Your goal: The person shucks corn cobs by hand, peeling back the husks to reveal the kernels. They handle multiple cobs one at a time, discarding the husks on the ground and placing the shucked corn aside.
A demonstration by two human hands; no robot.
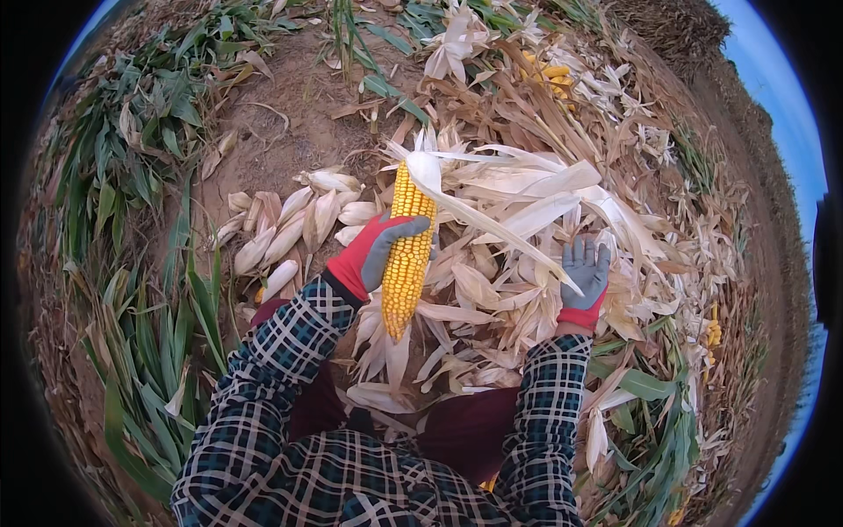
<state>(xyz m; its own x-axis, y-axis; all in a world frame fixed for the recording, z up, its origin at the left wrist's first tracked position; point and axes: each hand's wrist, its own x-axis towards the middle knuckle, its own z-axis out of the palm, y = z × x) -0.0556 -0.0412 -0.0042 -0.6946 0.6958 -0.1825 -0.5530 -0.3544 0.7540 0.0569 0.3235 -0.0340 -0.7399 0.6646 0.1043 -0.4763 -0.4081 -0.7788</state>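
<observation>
A yellow ear of corn point(404, 277) stands nearly upright in my left hand point(380, 250), which wears a red and grey work glove. The kernels are bare along its length, while pale husk leaves point(427, 172) still hang on at its far end and trail out to the right. My right hand point(585, 277), gloved alike, is apart from the ear with its palm up and fingers spread. One long husk strip passes close to that palm; whether they touch I cannot tell. Loose dry husks point(481, 283) lie beneath and between both hands.
Several ears in their husks point(290, 224) lie on the soil beyond my left hand. Husked yellow ears point(556, 78) are heaped at the far right among dry leaves. Green corn stalks point(145, 388) line the left, and more green leaves point(658, 421) lie at the lower right.
</observation>
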